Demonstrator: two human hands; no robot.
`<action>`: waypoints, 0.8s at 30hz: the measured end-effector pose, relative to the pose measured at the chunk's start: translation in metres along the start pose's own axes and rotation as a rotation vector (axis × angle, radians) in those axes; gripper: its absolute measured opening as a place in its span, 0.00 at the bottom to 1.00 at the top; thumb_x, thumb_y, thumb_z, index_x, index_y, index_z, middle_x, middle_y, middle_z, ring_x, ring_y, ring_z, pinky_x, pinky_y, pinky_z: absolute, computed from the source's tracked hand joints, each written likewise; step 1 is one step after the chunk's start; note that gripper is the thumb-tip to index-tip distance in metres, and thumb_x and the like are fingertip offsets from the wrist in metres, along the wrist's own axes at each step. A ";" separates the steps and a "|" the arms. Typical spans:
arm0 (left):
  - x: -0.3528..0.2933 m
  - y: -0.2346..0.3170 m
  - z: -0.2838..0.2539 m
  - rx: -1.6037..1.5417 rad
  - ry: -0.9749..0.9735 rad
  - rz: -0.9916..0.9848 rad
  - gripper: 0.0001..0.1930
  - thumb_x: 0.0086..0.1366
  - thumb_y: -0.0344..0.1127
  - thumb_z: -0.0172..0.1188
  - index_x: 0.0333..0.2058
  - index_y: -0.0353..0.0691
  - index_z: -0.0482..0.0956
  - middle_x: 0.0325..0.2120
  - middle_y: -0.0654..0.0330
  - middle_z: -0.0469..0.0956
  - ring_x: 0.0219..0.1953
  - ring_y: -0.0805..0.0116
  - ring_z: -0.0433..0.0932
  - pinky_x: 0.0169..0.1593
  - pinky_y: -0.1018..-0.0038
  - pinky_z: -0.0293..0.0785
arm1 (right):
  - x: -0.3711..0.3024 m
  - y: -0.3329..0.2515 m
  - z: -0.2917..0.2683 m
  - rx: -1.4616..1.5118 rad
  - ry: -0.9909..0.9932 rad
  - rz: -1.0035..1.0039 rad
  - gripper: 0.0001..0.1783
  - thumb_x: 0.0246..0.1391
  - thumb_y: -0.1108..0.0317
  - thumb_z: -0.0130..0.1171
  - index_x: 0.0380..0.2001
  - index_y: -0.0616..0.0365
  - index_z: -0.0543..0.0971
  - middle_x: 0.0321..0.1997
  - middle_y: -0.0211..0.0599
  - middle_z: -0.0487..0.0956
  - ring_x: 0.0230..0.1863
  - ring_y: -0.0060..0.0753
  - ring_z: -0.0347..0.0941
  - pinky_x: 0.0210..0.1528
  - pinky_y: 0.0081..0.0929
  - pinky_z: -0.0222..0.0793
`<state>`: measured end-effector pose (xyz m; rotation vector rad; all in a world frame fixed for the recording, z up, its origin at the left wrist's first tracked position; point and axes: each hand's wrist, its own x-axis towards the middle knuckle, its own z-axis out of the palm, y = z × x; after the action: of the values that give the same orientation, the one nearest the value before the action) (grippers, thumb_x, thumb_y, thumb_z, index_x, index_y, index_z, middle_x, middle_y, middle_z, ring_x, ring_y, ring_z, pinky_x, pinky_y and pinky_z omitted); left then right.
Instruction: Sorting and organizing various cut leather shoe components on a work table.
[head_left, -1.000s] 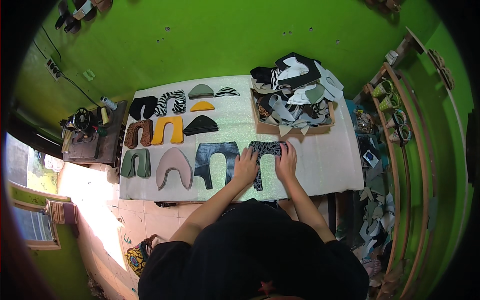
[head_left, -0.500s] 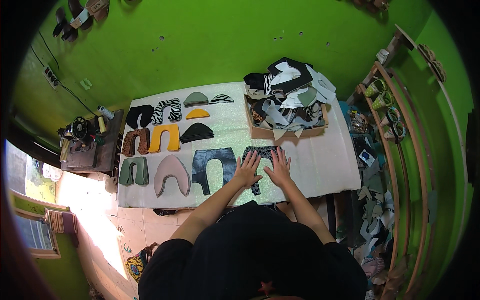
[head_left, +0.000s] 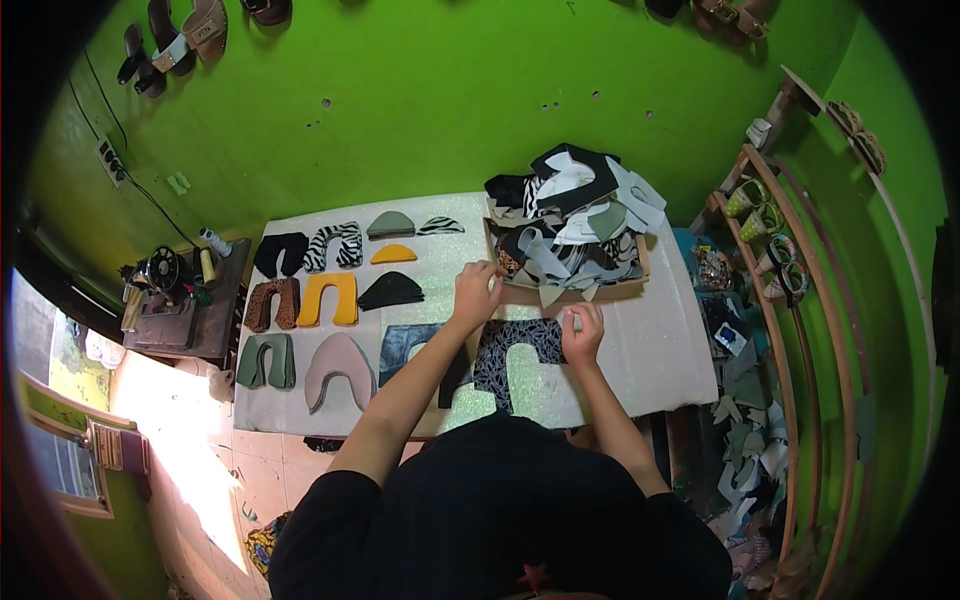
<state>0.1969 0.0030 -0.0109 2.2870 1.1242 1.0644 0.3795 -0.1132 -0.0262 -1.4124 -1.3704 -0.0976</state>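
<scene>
My left hand (head_left: 478,290) is raised at the near left corner of the cardboard box (head_left: 580,294), fingers curled inward; whatever they hold is hidden. Curled too, my right hand (head_left: 582,335) is at the right end of a black-and-grey patterned U-shaped piece (head_left: 522,335), its fingertips partly hidden. That piece lies flat on the white tabletop (head_left: 650,350). To its left is a shiny dark U-shaped piece (head_left: 405,345), partly covered by my left forearm. Farther left lie a pink U-shaped stack (head_left: 340,365) and a green one (head_left: 267,360).
Brown spotted (head_left: 272,303), yellow (head_left: 328,298), zebra-striped (head_left: 333,246) and black (head_left: 280,255) stacks lie at the back left, beside half-round pieces (head_left: 392,290). Offcuts (head_left: 585,220) heap above the box. A sewing machine (head_left: 165,290) stands left; a wooden rack (head_left: 765,250) with shoes leans right.
Both hands were spread flat on the patterned piece. They have lifted and curled, the left moving up toward the box and the right shifting rightward. My view has tilted up slightly.
</scene>
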 end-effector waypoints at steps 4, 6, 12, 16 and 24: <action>0.032 -0.008 0.014 0.018 -0.053 0.061 0.14 0.50 0.35 0.56 0.38 0.45 0.74 0.42 0.53 0.71 0.48 0.53 0.66 0.50 0.61 0.62 | 0.043 -0.013 0.014 -0.023 0.015 -0.070 0.02 0.44 0.75 0.54 0.25 0.60 0.74 0.29 0.40 0.72 0.34 0.41 0.67 0.37 0.32 0.63; 0.040 -0.016 0.027 0.092 -0.103 0.113 0.21 0.51 0.39 0.56 0.46 0.49 0.69 0.52 0.52 0.63 0.55 0.51 0.59 0.55 0.57 0.55 | 0.060 -0.012 0.023 -0.057 -0.055 -0.105 0.10 0.43 0.73 0.54 0.33 0.61 0.73 0.33 0.41 0.71 0.37 0.41 0.66 0.40 0.33 0.63; 0.061 -0.023 0.049 0.100 -0.176 -0.216 0.18 0.51 0.33 0.54 0.43 0.49 0.70 0.44 0.56 0.69 0.48 0.55 0.66 0.48 0.56 0.59 | 0.057 0.021 0.061 0.146 -0.337 0.169 0.21 0.43 0.72 0.56 0.43 0.63 0.67 0.37 0.43 0.70 0.38 0.37 0.67 0.42 0.29 0.65; 0.072 -0.032 0.043 0.070 -0.190 -0.308 0.18 0.49 0.35 0.59 0.41 0.48 0.72 0.37 0.61 0.75 0.44 0.59 0.70 0.45 0.58 0.61 | 0.059 0.032 0.059 0.136 -0.464 0.204 0.17 0.42 0.72 0.57 0.39 0.63 0.71 0.31 0.38 0.72 0.29 0.29 0.69 0.35 0.24 0.66; 0.086 -0.009 0.038 0.322 -0.286 -0.412 0.22 0.46 0.40 0.65 0.42 0.47 0.73 0.35 0.63 0.76 0.45 0.60 0.70 0.46 0.59 0.60 | 0.057 0.033 0.057 -0.037 -0.511 0.231 0.13 0.43 0.71 0.55 0.36 0.59 0.74 0.32 0.40 0.73 0.34 0.42 0.72 0.37 0.32 0.68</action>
<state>0.2556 0.0765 -0.0011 2.1975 1.6365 0.4108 0.3886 -0.0270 -0.0289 -1.6878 -1.6031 0.4183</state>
